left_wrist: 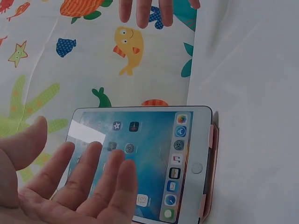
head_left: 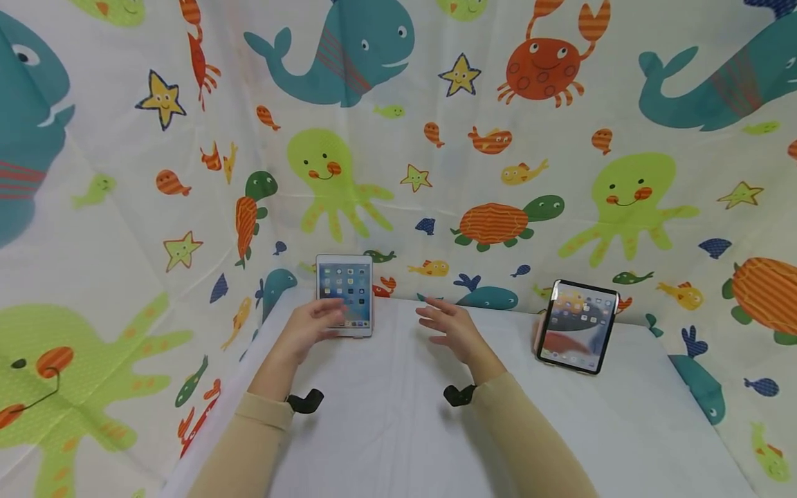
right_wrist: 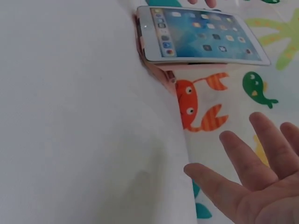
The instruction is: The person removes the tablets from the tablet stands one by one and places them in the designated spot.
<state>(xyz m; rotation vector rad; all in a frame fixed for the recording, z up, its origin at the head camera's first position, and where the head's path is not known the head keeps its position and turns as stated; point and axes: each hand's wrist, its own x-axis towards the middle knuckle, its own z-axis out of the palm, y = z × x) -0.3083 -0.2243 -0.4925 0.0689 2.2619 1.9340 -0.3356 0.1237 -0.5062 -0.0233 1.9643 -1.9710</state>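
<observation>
Both hands hover over the white table, palms toward each other and apart. My left hand (head_left: 311,328) has its fingers spread loosely and holds nothing; in the head view it overlaps the lower left of a white tablet (head_left: 355,290). That tablet stands propped upright in a pinkish case (left_wrist: 214,158), its screen lit with app icons; whether the fingers touch it I cannot tell. My right hand (head_left: 453,330) is also empty, its fingers apart, between the two tablets. To its right a black-framed tablet (head_left: 578,325) leans on a stand, tilted, with its screen lit.
A white cloth (head_left: 398,429) covers the table. Behind and at the sides hangs a curtain (head_left: 411,228) printed with sea animals, meeting the table's back edge. Black wrist straps (head_left: 305,401) sit below both hands.
</observation>
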